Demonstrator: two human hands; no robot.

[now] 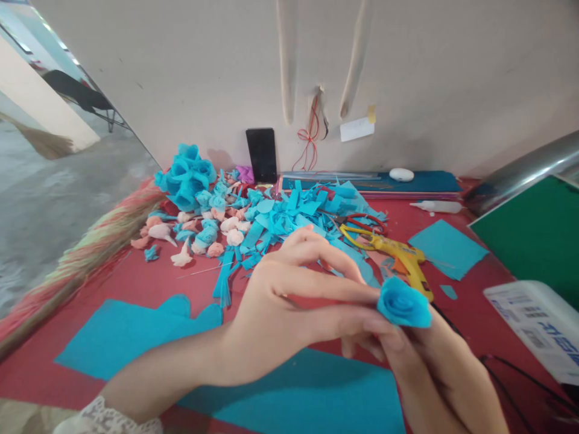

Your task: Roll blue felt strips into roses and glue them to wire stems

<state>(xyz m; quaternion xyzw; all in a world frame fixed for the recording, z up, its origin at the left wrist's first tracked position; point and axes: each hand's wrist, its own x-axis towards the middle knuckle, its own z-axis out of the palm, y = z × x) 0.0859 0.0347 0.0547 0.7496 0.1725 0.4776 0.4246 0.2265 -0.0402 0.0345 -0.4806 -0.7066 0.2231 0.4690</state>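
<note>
A small blue crepe paper rose [404, 302] with spiralled petals is pinched between both hands. My left hand [280, 301] reaches across from the left, thumb and forefinger closed on the rose's side. From the lower right, my right hand [443, 367] grips its base, which the fingers hide. Under my arms lie large blue crepe paper sheets [316, 386] on a red tabletop. Just behind the rose rests a yellow glue gun [402, 256], with yellow-handled scissors [357, 237] beside it.
Blue paper scraps [298, 208] heap at the back centre. Pink and blue paper flowers [212, 232] lie left of them, near a blue bouquet [186, 178]. A black phone [261, 155] leans on the wall. A white box [534, 325] and green board [538, 241] stand right.
</note>
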